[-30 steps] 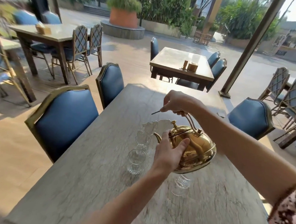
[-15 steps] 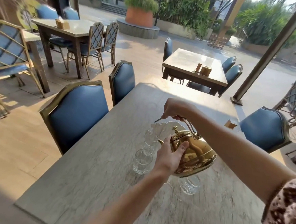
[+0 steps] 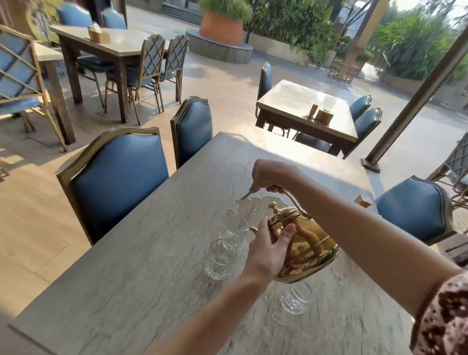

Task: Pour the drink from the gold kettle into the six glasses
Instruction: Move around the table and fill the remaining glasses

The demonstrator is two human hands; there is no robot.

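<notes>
Head view, outdoor dining terrace, looking down at a pale stone table (image 3: 128, 302) filling the lower half of the frame. Gold kettle (image 3: 307, 249) held in the air at centre right, tipped with its spout toward centre frame. Right hand (image 3: 275, 176) above it, fingers clamped around the arched handle. Left hand (image 3: 270, 247) pressed against the kettle's near side by the lid, fingers spread and curled onto the metal, steadying it. Spout hanging just over the rim of a clear glass (image 3: 234, 226) at centre; a second glass (image 3: 220, 259) just below and left of it, apparently empty; a third glass (image 3: 297, 297) partly hidden beneath the kettle's base at lower centre right. Glass dish (image 3: 253, 208) behind the spout, upper centre. Remaining glasses not visible. Compared with half a second ago, kettle pose and both grips nearly unchanged, the wider scene merely slid slightly within the frame. No stream visible at the spout, and liquid level in the glasses too hard to judge. Probably early in the task, with pouring into the centre glass about to begin or barely started. Blue chairs (image 3: 119, 176) along the table's left edge.
</notes>
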